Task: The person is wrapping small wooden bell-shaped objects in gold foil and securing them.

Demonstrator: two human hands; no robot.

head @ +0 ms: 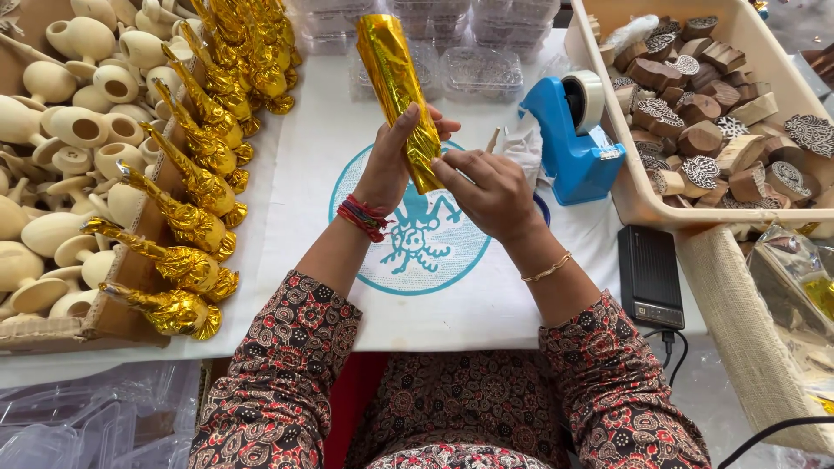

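Both hands hold one long object wrapped in shiny gold foil (pixel 395 78), tilted up and away from me above the white cloth (pixel 295 174) with its blue round print. My left hand (pixel 391 165) grips the lower part of the wrap from the left. My right hand (pixel 482 187) pinches the foil's bottom end with fingertips. A red thread band circles my left wrist; a thin gold bangle sits on my right.
A blue tape dispenser (pixel 569 143) stands just right of my hands. Gold-wrapped pieces (pixel 200 182) line the left, beside a cardboard box of bare wooden goblets (pixel 61 148). A cream tray of carved wooden blocks (pixel 712 104) sits right; a black adapter (pixel 647 278) lies below it. Clear plastic boxes (pixel 452 35) are behind.
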